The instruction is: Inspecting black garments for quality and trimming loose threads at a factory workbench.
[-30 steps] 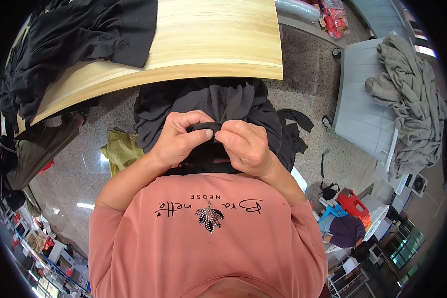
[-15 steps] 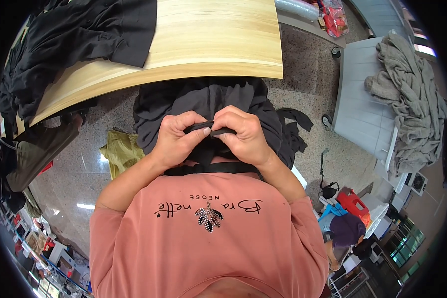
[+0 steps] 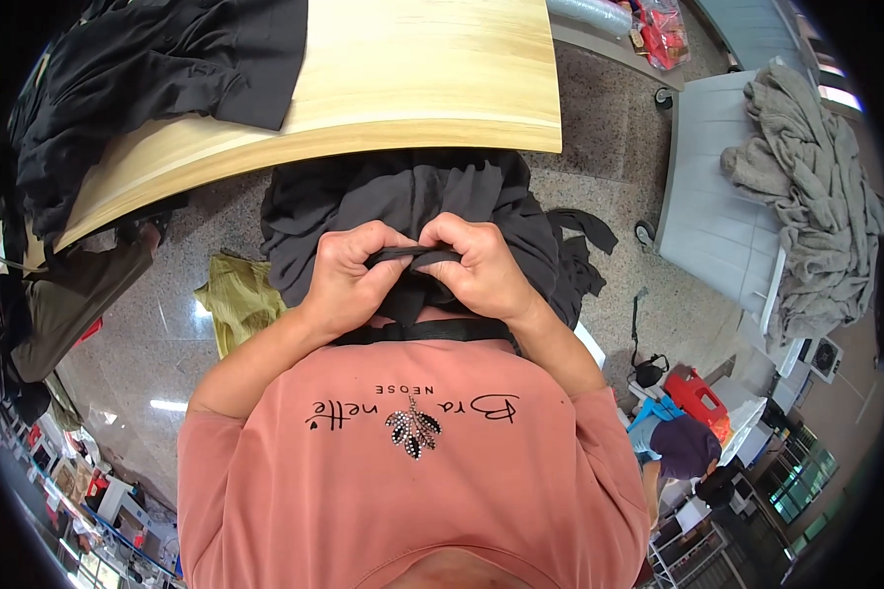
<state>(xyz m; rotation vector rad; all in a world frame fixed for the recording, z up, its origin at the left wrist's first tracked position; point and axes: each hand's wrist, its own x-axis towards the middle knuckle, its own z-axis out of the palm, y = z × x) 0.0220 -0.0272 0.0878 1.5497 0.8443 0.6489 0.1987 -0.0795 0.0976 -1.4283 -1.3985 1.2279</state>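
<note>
A large heap of dark fabric, looking like a black garment (image 3: 403, 191), lies over my lap below the table's near edge. Both hands meet above it, thumbs and fingertips almost touching. My left hand (image 3: 354, 270) pinches a folded edge of the black cloth between thumb and forefinger. Close against it, my right hand (image 3: 471, 265) grips the same edge in a like pinch. The fold runs between the two sets of fingertips, and the fingers hide part of it. Whether a seam or something small lies in the fold, I cannot tell.
Ahead is a wooden table (image 3: 432, 79) with black clothes (image 3: 187, 69) at its left, hanging over the edge. Olive cloth (image 3: 241, 299) lies at lower left. At right, a grey wheeled cart (image 3: 707, 187) bears grey knitted fabric (image 3: 815, 206). A person (image 3: 683, 447) is behind at right.
My fingers have shifted slightly on the folded edge, and the right fingertips now sit closer to the left ones. The cloth heap has hardly moved.
</note>
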